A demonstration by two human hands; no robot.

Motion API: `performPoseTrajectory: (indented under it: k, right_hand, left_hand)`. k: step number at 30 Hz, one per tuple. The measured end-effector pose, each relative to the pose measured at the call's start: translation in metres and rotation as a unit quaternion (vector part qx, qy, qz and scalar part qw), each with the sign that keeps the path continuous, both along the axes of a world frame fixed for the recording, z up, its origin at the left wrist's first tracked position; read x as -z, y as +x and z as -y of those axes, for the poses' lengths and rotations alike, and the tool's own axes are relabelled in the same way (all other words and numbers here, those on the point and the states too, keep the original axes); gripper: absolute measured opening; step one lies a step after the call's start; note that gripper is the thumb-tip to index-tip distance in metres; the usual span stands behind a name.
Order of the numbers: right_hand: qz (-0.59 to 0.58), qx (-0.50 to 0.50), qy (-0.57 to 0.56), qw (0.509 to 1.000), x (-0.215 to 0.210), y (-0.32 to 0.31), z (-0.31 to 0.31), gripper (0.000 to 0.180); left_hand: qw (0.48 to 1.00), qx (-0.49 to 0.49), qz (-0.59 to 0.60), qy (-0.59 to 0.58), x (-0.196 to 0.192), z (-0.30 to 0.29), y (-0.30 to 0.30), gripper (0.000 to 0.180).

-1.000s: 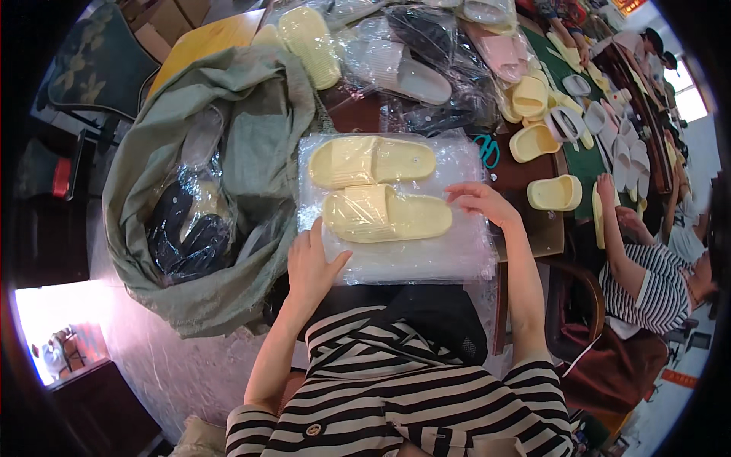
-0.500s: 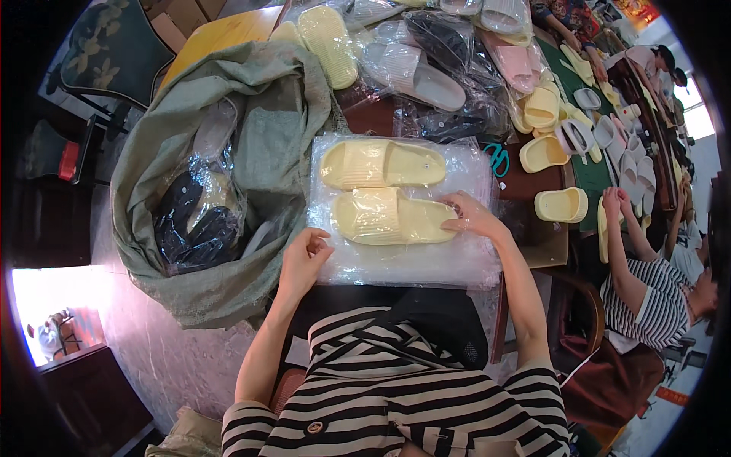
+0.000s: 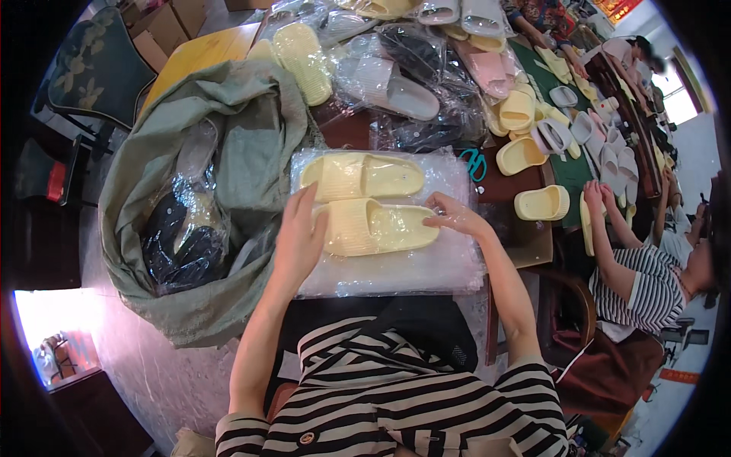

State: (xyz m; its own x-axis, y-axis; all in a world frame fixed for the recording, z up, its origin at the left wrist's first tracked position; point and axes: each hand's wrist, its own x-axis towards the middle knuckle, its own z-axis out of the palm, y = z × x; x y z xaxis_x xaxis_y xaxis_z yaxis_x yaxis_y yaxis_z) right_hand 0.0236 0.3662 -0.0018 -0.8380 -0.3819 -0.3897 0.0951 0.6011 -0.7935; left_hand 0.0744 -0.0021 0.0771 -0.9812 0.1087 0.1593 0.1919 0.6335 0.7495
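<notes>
A pair of pale yellow slippers, the far slipper [image 3: 392, 177] and the near slipper [image 3: 403, 230], lies side by side with toes to the left. Clear film glints around them, and under them is a stack of clear plastic bags [image 3: 396, 278]. My left hand [image 3: 298, 240] is at their toe ends, fingers stretched out and thumb apart, overlapping the near toe. At the near slipper's heel, my right hand [image 3: 461, 217] pinches the edge between thumb and fingers.
To the left, a green woven sack [image 3: 266, 164] holds bagged slippers. Wrapped slippers [image 3: 392, 84] are heaped beyond the stack. Teal scissors [image 3: 473, 164] lie at its far right corner, near loose yellow slippers [image 3: 541, 203]. A co-worker in a striped top [image 3: 636, 282] handles a yellow slipper at right.
My left hand has moved up and inward from the stack's near left edge to the toe ends. My right hand stays at the near heel. The whole view has shifted slightly.
</notes>
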Motion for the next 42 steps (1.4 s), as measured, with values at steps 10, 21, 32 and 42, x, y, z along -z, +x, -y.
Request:
performPoseTrajectory:
  k: [10,21,32,42]
  right_hand:
    - [0.02,0.087,-0.177,0.98,0.002,-0.019,0.013,0.075]
    - [0.013,0.034,-0.131,0.991,0.007,-0.021,0.025,0.061]
    - [-0.073,0.21,-0.19,0.956,-0.03,0.042,-0.049,0.033]
    - [-0.203,0.451,-0.166,0.853,-0.065,0.142,-0.175,0.028]
  left_hand:
    - [0.995,-0.038,-0.048,-0.084,0.12,-0.012,-0.043,0.064]
    - [0.998,-0.033,-0.037,-0.039,0.122,-0.013,-0.041,0.064]
    - [0.985,-0.005,-0.028,-0.171,0.127,-0.021,-0.032,0.071]
    - [0.976,0.004,-0.066,-0.208,0.125,-0.018,-0.027,0.08]
